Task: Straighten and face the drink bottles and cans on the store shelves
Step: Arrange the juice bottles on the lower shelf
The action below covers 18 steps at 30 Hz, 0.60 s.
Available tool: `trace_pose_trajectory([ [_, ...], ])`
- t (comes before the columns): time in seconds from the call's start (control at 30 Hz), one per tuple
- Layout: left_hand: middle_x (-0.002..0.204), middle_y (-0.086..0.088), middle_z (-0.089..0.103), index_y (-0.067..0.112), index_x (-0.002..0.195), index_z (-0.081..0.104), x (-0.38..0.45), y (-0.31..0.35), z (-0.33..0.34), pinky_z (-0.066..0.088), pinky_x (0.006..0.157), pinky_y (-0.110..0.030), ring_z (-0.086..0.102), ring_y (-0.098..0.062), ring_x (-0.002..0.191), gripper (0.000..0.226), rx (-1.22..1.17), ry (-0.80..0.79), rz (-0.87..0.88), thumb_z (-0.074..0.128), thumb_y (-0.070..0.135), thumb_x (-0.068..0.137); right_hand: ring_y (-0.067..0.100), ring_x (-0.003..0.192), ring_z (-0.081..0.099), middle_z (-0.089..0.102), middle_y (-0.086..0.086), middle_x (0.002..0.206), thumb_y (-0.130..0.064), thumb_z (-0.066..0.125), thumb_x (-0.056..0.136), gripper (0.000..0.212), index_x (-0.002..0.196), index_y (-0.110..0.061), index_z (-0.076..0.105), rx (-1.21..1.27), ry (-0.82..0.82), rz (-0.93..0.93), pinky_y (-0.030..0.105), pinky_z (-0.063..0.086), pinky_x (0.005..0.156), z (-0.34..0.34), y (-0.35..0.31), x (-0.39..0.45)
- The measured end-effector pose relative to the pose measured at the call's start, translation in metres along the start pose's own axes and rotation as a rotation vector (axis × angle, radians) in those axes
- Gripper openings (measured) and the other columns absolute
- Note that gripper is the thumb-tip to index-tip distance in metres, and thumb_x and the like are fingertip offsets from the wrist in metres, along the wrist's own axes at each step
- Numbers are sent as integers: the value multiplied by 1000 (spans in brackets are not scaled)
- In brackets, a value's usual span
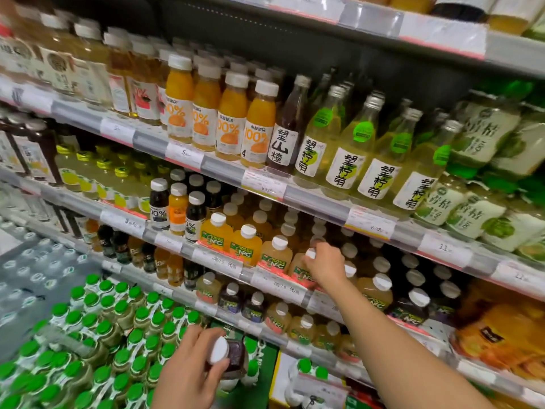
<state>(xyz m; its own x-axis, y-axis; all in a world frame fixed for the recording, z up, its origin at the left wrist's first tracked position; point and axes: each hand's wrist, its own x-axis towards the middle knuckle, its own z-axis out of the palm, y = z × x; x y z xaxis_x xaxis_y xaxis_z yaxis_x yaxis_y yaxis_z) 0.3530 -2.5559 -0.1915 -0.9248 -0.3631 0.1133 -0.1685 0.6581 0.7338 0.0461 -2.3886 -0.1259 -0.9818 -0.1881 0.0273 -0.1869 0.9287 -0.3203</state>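
While most of the shelves [265,184] look fronted, with labels turned outward along the upper rows, the work seems only partly done on the shelf with the NFC juice bottles. On the row above, the orange juice bottles [218,113] and the tall lemon drink bottles [342,149] stand upright in tidy files, labels facing the aisle. Lower down, the front row of NFC juice bottles [244,246] stands upright too, long axes vertical, caps up, green labels outward.

Further along that row, the right hand [324,262] reaches in, fingers curled around the white cap of a pale NFC bottle [299,268] at the shelf edge; I judge it is being turned or pulled forward, so this one is still unfinished. It stands upright, label toward the aisle as far as can be told.

Near the bottom of the view, the left hand [188,370] grips a dark juice bottle [230,354], off the shelf and above the green-capped bottles [112,329]. It lies tipped, long axis near horizontal, white cap toward the camera and the left, base toward the shelves. It has yet to be placed, probably among the dark bottles [413,308] at the right.
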Motion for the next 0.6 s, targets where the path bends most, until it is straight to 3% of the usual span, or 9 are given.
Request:
trace_pose_trajectory([
  [0.13, 112, 23, 42, 49, 123, 50, 8, 12, 7, 45, 66, -14, 58, -4, 87, 44, 47, -68, 9, 69, 51, 84, 22, 109, 65, 66, 2, 123, -35, 63, 94, 48, 139, -21, 56, 68, 22, -77, 34, 53, 86, -21, 12, -38],
  [0.2, 113, 25, 43, 52, 124, 50, 13, 23, 11, 44, 65, -12, 58, -2, 87, 45, 44, -89, 35, 64, 57, 82, 10, 96, 66, 66, -8, 117, -36, 63, 94, 38, 131, -26, 61, 146, 21, -150, 27, 53, 80, -23, 27, -78],
  [0.3, 116, 33, 44, 68, 117, 43, 20, 44, 23, 43, 67, -8, 57, 4, 85, 43, -15, -127, 100, 61, 59, 79, -4, 78, 65, 67, -19, 100, -38, 69, 90, 26, 116, -35, 67, 316, -255, -207, 15, 49, 71, -22, 49, -146],
  [0.37, 119, 33, 48, 72, 117, 37, 24, 57, 35, 48, 74, -15, 60, 3, 95, 48, -31, -149, 140, 62, 59, 78, -8, 96, 64, 65, -23, 110, -47, 76, 83, 40, 120, -48, 61, 434, -471, -194, 14, 51, 82, -25, 58, -182],
  [0.43, 120, 34, 52, 69, 120, 40, 27, 72, 47, 52, 80, -24, 62, -2, 106, 51, -29, -161, 184, 65, 58, 76, -10, 116, 55, 55, -32, 127, -58, 81, 76, 67, 133, -63, 47, 531, -576, -178, 18, 47, 97, -31, 70, -204],
  [0.53, 116, 31, 55, 62, 121, 40, 30, 100, 67, 51, 81, -25, 62, -2, 102, 53, -41, -225, 236, 63, 61, 74, -9, 131, 44, 44, -35, 141, -62, 81, 70, 84, 134, -75, 30, 514, -445, -185, 24, 38, 111, -40, 90, -223],
  [0.6, 114, 29, 56, 57, 122, 40, 28, 120, 80, 46, 84, -16, 60, 0, 98, 54, -37, -271, 290, 61, 60, 72, -8, 132, 42, 45, -35, 139, -59, 79, 70, 80, 135, -71, 34, 491, -342, -223, 23, 36, 112, -39, 106, -228],
])
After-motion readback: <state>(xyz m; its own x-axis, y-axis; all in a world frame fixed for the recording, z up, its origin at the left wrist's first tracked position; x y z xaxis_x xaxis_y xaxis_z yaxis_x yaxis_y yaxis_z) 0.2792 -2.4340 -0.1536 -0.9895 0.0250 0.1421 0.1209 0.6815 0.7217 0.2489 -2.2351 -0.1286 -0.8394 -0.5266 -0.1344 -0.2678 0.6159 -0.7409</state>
